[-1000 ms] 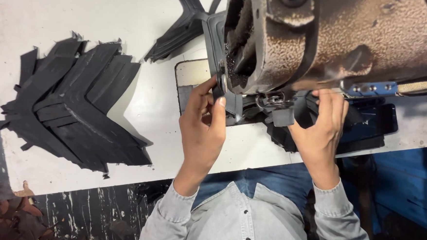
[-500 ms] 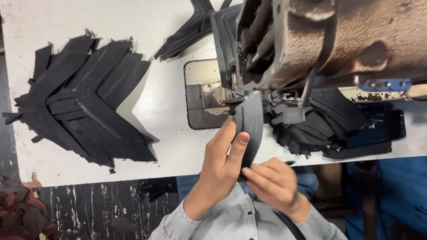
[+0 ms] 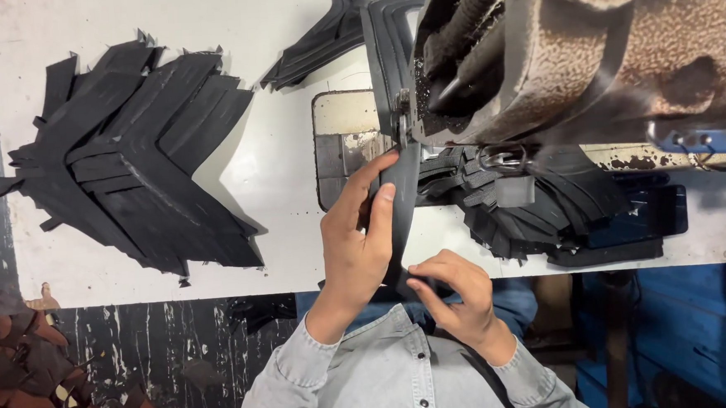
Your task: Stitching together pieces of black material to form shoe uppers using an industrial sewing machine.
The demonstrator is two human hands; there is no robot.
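Note:
A narrow black leather strip (image 3: 402,195) runs from under the sewing machine head (image 3: 587,51) down toward me. My left hand (image 3: 357,246) pinches the strip along its left side, fingers pointing up at the needle area. Below it, my right hand (image 3: 455,294) grips the strip's lower end near the table's front edge. The strip's top end is hidden under the machine.
A big pile of black chevron-shaped pieces (image 3: 133,154) lies on the white table (image 3: 287,175) at the left. More black pieces (image 3: 528,199) are stacked under the machine at the right, others (image 3: 321,40) at the back. Brown scraps (image 3: 32,370) litter the floor at bottom left.
My right hand has left the stack under the machine and come to the strip's lower end. Both hands have drawn the strip toward me, and the left has slid a little up it.

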